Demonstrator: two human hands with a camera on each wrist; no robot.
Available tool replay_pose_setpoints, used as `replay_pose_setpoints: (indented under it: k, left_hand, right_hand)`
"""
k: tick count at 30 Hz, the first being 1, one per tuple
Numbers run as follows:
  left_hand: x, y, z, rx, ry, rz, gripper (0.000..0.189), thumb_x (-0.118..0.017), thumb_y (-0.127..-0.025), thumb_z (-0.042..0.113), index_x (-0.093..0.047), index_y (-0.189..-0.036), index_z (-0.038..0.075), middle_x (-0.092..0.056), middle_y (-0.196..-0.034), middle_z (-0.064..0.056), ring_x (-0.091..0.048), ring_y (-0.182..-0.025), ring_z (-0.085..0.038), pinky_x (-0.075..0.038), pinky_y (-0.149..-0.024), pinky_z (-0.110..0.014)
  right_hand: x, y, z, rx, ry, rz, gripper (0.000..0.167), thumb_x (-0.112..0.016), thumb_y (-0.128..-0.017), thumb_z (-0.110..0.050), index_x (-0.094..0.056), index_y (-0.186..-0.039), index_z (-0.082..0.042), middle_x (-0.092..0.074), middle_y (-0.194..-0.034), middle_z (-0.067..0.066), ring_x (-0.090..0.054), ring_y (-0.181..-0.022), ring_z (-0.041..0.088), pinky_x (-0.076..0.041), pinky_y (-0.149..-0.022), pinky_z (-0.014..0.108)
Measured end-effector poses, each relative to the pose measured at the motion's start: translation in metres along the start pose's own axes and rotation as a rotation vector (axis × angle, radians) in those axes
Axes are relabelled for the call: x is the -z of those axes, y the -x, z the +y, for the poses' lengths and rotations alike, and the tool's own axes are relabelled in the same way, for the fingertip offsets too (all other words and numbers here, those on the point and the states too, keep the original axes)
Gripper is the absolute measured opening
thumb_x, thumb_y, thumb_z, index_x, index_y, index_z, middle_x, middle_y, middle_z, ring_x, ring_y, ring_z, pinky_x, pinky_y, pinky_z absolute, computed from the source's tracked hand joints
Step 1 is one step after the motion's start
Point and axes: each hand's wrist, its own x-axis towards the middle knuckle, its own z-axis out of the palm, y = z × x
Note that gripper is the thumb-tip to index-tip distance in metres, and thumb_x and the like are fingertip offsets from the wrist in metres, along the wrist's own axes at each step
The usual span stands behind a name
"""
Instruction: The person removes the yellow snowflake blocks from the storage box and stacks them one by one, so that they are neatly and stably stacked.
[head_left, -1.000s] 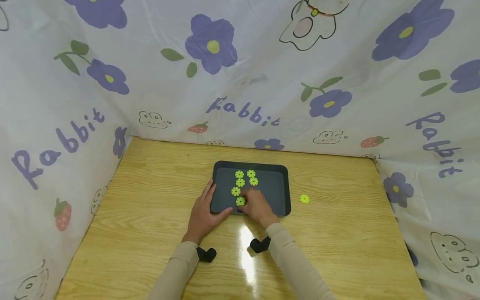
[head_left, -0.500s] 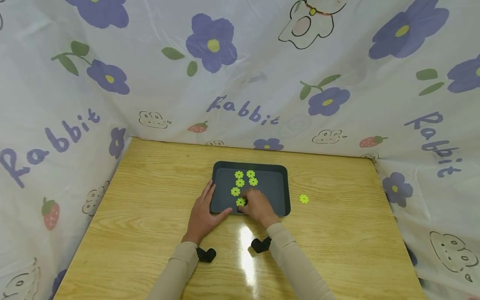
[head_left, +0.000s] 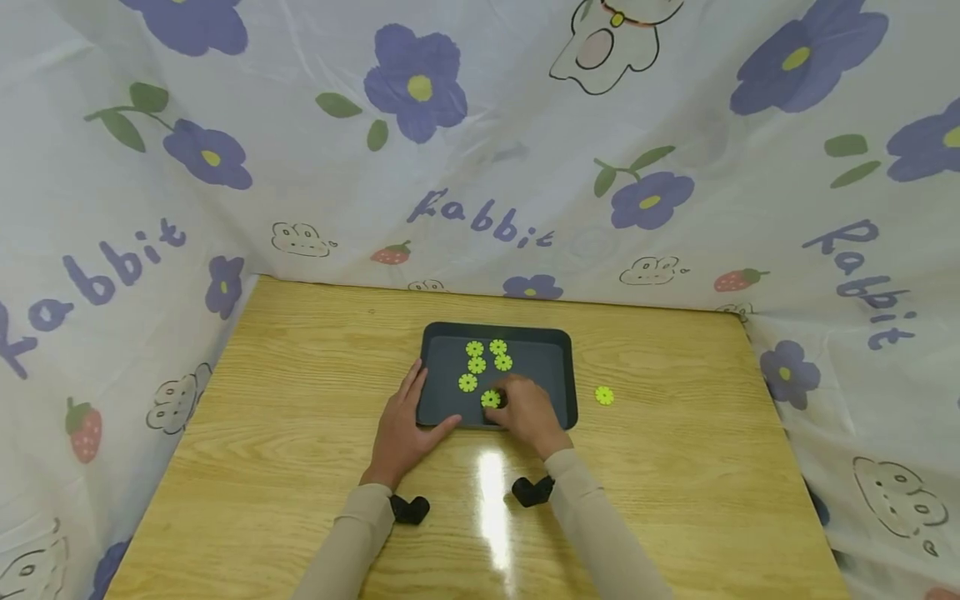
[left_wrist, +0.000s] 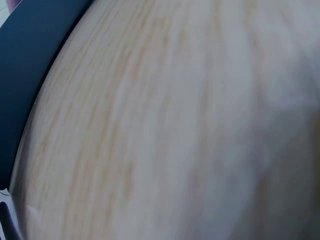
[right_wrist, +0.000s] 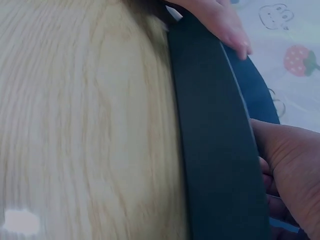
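Right hand (head_left: 528,412) pinches yellow disc (head_left: 489,400), now farther right; left hand (head_left: 400,432), outspread, touches tray (head_left: 542,375).

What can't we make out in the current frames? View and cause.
Head: part of the yellow disc at the right hand, and the tray floor under that hand; the hand covers both.
Head: any fine marks on the loose disc; too small.
Left wrist: most of the tray, cut off by the left edge; table blurred.
Right wrist: discs in the tray, hidden by its wall.

white flower-printed cloth (head_left: 510,150) behind a wood-grain table (head_left: 675,450)
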Motion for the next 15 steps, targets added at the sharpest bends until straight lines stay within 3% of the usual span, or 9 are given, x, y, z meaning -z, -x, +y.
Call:
replay_pose_setpoints:
  k: [7, 15]
  left_hand:
    - [0.001, -0.003, -0.001, 0.002, 0.005, -0.008, 0.101, -0.078, -0.087, 0.059, -0.035, -0.162, 0.007, -0.02, -0.172, 0.005, -0.039, -0.147, -0.036, -0.038, -0.114, -0.061]
    - [0.003, -0.008, 0.0, 0.005, 0.015, -0.014, 0.102, -0.078, -0.086, 0.059, -0.034, -0.162, 0.008, -0.02, -0.172, 0.005, -0.039, -0.147, -0.036, -0.038, -0.115, -0.06]
  right_hand:
    - [0.02, 0.009, 0.01, -0.006, -0.005, 0.076, 0.037, -0.085, -0.089, -0.025, -0.077, -0.115, -0.001, -0.072, -0.108, 0.011, -0.07, -0.092, 0.024, -0.061, -0.078, 0.041]
    - [0.049, 0.019, 0.025, -0.04, -0.038, 0.168, 0.034, -0.085, -0.088, -0.023, -0.077, -0.114, -0.002, -0.071, -0.106, 0.011, -0.067, -0.084, 0.022, -0.059, -0.069, 0.04]
